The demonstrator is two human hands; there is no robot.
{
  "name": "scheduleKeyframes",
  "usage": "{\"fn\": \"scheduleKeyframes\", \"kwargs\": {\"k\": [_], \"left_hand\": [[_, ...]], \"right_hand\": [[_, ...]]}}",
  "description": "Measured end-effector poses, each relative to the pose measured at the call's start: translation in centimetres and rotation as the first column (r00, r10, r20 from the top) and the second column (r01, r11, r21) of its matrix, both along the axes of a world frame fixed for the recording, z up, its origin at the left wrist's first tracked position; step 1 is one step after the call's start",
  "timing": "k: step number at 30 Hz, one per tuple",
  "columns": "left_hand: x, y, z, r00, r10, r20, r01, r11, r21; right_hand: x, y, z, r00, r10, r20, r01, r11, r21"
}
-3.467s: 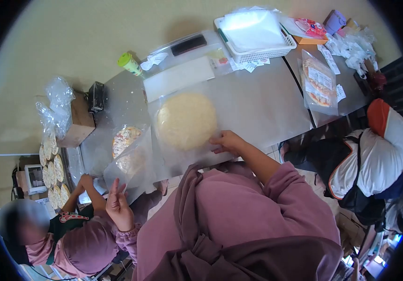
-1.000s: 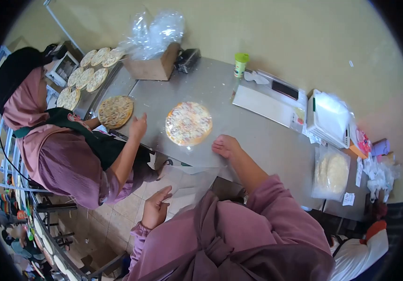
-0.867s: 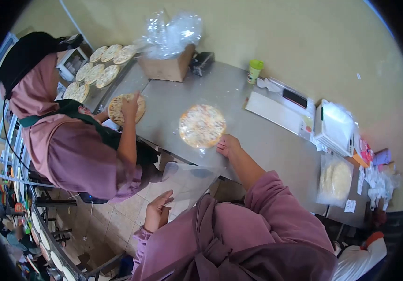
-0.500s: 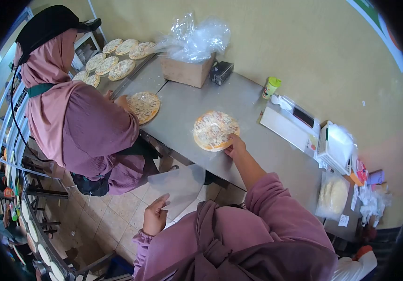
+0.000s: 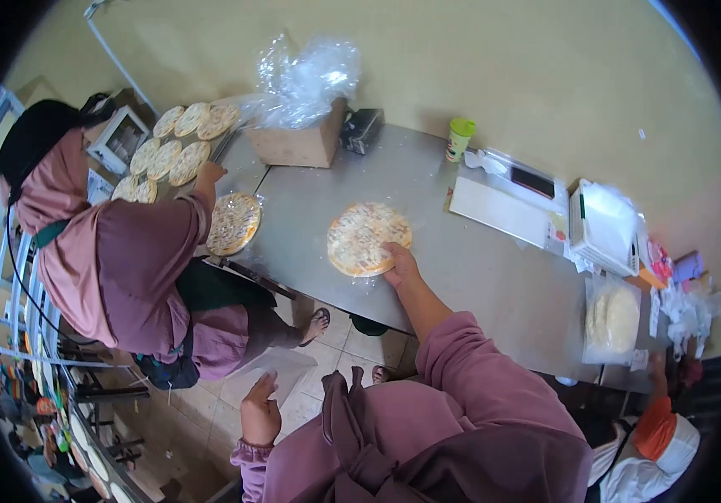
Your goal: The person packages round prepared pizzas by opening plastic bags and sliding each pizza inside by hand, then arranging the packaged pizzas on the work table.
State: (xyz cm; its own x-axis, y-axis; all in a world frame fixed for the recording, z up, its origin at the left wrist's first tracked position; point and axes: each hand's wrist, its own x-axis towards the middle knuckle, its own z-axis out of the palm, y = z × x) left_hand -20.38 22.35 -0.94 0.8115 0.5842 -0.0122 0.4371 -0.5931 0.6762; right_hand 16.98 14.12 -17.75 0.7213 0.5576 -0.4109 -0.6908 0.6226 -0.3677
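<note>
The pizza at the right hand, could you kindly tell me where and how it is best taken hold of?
The pizza is probably best held by its near right edge, coming from the wearer's side of the table, thumb on top and fingers beneath. It is a flat, round disc with toppings across its face, and the right hand has its thumb over that edge.
</note>
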Motion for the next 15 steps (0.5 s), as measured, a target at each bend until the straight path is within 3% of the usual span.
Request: {"fn": "scheduleKeyframes", "kwargs": {"k": [3,8,10,11,13,15], "left_hand": [[1.5,-0.1,2.1,0.999,-0.040,-0.009,0.040,0.999,0.001],[5.9,-1.8,6.8,0.973,-0.230,0.000,0.228,0.964,-0.136],[8.4,-3.2,8.9,0.954,-0.300,-0.021,0.295,0.948,-0.118],[9.8,-4.0,9.9,0.935,-0.353,-0.037,0.348,0.932,-0.102],[12.7,-5.7,11.9,0.903,-0.428,-0.046,0.422,0.901,-0.104],[15.5,-7.2,13.1,0.863,-0.502,-0.056,0.494,0.862,-0.114]], "right_hand": [[0.3,-2.0,0.6,0.999,0.037,-0.002,-0.036,0.997,0.066],[2.1,-9.3,2.5,0.995,0.091,-0.033,-0.086,0.988,0.129],[3.1,-13.2,3.5,0.983,0.103,0.150,-0.128,0.978,0.164],[3.5,-15.5,4.4,0.985,0.088,0.147,-0.112,0.980,0.164],[3.8,-19.9,8.6,0.991,-0.046,0.124,-0.013,0.900,0.436],[3.3,-23.0,12.3,0.974,-0.158,0.163,0.076,0.903,0.424]]}}
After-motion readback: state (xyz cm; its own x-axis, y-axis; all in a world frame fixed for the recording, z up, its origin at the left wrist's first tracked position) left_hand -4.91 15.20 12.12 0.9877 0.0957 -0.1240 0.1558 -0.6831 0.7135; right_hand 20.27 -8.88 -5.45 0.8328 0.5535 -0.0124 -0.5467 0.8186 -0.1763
